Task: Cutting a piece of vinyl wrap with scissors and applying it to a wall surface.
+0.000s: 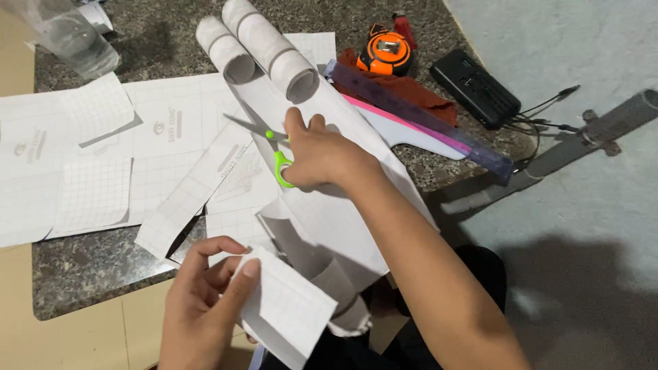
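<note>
The grey sheet lies over the counter edge, mid-cut: the right hand clamps the scissors, blades apart. The left hand pinches a gridded piece. Next, I judge, blades must close along the line.

Bare forearms, no sleeves or jewellery; dark trousers.

Quick count of what's on the granite counter: two hands in view, one pair of green-handled scissors, two paper rolls side by side up top, one orange tape measure, one purple ruler, one black power bank, one clear plastic bottle. Loose gridded paper sheets overlap, roughly six or seven, can't tell exactly.
</note>
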